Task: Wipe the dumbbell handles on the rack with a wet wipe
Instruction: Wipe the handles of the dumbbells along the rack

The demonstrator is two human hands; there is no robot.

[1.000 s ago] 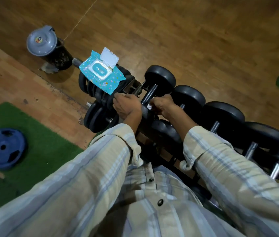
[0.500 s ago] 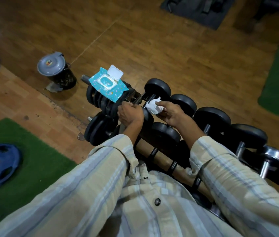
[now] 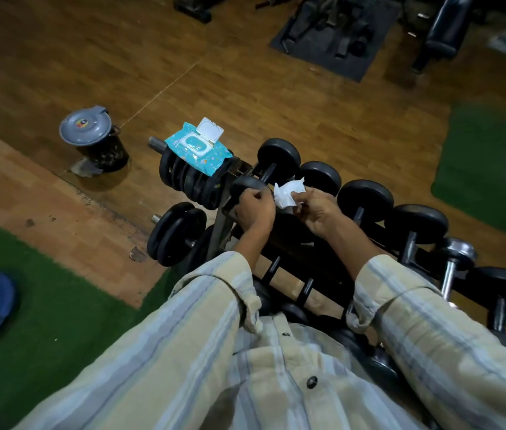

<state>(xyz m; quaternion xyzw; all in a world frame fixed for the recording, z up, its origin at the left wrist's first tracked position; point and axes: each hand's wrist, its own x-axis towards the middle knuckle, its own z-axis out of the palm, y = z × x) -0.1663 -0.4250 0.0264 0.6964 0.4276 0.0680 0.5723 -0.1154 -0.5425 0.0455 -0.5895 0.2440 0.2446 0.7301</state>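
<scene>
Wipe pack (image 3: 197,149): soft teal pouch, printed pattern, white hard flip-lid standing open over an oval opening; can't tell how many wipes are inside. It lies flat on a row of black weight plates (image 3: 191,178) at the rack's far-left end. Small dark bin (image 3: 96,141) on the wooden floor to the left, round grey lid closed, contents hidden.

My right hand (image 3: 316,212) pinches a crumpled white wet wipe (image 3: 287,193) between thumb and fingertips, lifted just clear of the dumbbells. My left hand (image 3: 253,206) is curled closed over the near end of the first dumbbell (image 3: 278,156).

Dumbbells: round matte-black heads, thin metal handles, lined across the dark rack (image 3: 223,218). Sleeves are soft striped cloth.
</scene>
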